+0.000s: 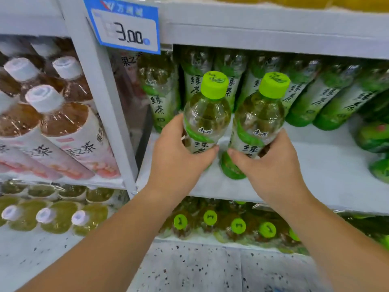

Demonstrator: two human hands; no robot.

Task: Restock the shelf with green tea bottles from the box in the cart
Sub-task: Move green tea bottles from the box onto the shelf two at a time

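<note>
White store shelving fills my view, w/ a blue price tag (124,26) reading 3.00 on the upright. On the middle shelf (328,165) I see a back row of green tea bottles (324,95). At the shelf's front, left hand (179,157) is wrapped tight around the left green tea bottle (207,114), right hand (273,165) clamped on the right green tea bottle (260,116); both bottles upright, lime caps up, side by side, nearly touching. Right one's base rests on the shelf; left base hidden by the hand. Peach tea bottles (69,131) w/ white caps stand in the bay to the left. More green-capped bottles (237,226) sit on the shelf below. Speckled floor (200,270) underneath.
</note>
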